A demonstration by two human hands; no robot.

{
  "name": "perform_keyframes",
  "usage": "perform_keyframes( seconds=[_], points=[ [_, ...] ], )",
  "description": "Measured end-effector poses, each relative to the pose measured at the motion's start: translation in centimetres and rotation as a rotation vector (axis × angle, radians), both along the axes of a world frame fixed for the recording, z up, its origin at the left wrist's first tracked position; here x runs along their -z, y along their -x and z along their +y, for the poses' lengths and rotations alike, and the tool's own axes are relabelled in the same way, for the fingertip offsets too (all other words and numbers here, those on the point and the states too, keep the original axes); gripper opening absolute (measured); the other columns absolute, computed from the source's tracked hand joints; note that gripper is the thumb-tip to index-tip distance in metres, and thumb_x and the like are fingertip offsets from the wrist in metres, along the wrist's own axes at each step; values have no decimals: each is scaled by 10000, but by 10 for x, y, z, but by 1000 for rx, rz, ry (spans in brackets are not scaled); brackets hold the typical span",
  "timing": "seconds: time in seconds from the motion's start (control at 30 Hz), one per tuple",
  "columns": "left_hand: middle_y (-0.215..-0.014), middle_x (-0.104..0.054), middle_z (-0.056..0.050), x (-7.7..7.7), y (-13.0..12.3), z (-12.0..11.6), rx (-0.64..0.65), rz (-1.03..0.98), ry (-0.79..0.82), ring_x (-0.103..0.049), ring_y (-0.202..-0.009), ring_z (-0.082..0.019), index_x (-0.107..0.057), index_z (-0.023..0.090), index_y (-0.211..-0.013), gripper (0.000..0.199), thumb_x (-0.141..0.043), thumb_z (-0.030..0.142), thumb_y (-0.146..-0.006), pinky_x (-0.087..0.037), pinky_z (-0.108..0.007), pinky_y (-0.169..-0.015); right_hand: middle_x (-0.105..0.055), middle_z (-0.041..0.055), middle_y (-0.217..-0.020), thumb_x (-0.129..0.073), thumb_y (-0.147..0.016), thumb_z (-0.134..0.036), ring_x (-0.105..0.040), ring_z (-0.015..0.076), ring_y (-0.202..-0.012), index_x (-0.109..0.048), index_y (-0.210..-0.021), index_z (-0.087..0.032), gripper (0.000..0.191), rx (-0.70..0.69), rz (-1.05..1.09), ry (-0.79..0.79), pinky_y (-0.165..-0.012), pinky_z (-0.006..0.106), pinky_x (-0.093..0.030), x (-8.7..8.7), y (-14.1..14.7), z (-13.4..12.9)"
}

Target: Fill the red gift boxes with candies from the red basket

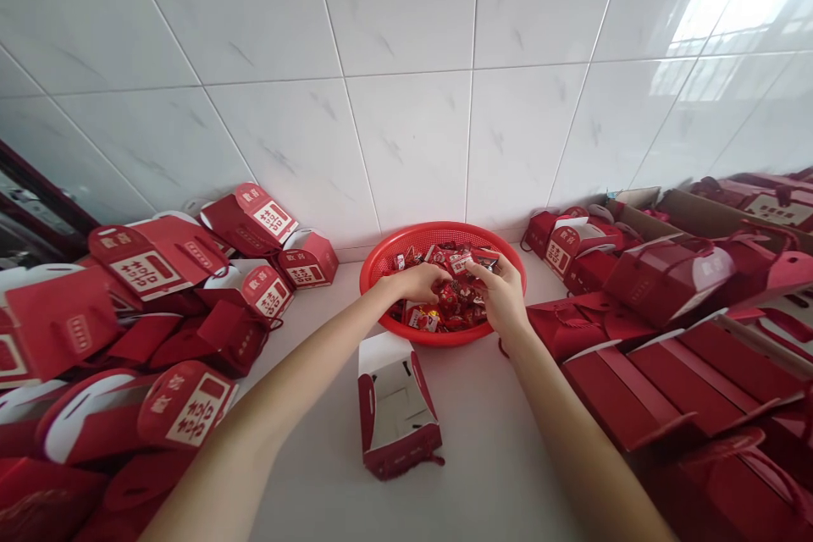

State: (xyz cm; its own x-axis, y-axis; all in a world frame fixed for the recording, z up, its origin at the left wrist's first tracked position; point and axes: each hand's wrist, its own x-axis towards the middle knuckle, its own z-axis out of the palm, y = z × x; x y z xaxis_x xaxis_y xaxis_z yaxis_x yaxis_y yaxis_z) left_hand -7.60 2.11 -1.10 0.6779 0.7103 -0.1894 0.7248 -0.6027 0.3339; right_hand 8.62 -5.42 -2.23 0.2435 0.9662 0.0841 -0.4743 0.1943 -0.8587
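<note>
A red plastic basket (445,339) holds a heap of wrapped candies (454,301), mostly red with some gold. Both my hands reach into it. My left hand (425,281) has its fingers curled together at the heap's left side; whatever they grip is hidden. On the right, my right hand (505,292) pinches a wrapped candy (488,256) between thumb and fingers, just over the heap. In front of the basket stands an open red gift box (397,406), its top apart and its pale inside showing nothing in it.
Folded red gift boxes (152,258) with white character labels are piled at the left. Many more red boxes (666,373) crowd the right side, with a brown carton (689,212) behind them. A white tiled wall (406,135) rises just behind the basket.
</note>
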Motion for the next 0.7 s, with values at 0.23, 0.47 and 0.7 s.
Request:
perform_keyframes(
  seconds=[0.23,0.47,0.7],
  points=[
    [-881,-721,-27,3,-5,-2,-14,67,-14,-653,-787,-194,-744,204,-1018,289,-689,184,-735,-440,-256,-643,-716,10,-841,-854,-579,-317,-690,220,-842,-678,-853,-216,341,-9,-9,3,-737,345,-560,-1,-1,0],
    [-776,-711,-6,-1,-1,-5,-35,48,1,-622,-696,-169,-721,204,-813,75,-684,213,-747,-405,-255,-594,-721,13,-850,-870,-570,-325,-678,207,-806,-682,-862,-210,365,-22,0,-33,-737,355,-560,1,0,-1],
    [-831,-710,-34,-4,17,-20,-231,-442,14,-638,-773,-196,-680,179,-818,418,-661,595,-797,-467,-280,-678,-736,15,-823,-883,-546,-321,-688,212,-804,-693,-815,-213,347,-52,55,-10,-723,343,-562,-5,-1,-4]
  ],
)
